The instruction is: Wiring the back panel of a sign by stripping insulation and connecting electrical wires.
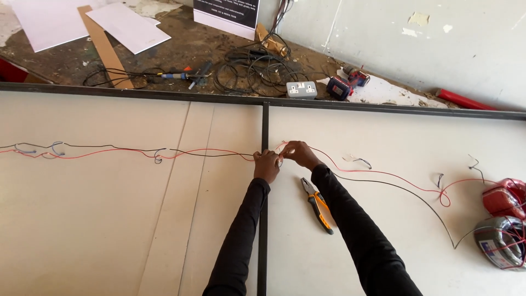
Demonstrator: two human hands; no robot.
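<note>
The left hand (267,164) and right hand (296,153) are both pinching the thin red and black wires (219,153) where these are crossing the dark metal frame bar (264,126) on the pale board (109,219); orange-handled pliers (318,204) are lying just beside the right forearm; red and grey wire coils (505,219) are sitting well apart at the right edge.

A large pale panel (109,219), crossed by a dark metal bar (263,230), carries a red wire (383,174) and a black wire (208,154) running along it, orange-handled pliers (318,204), and two wire coils, red (504,198) and grey (501,241), at its right edge.
</note>
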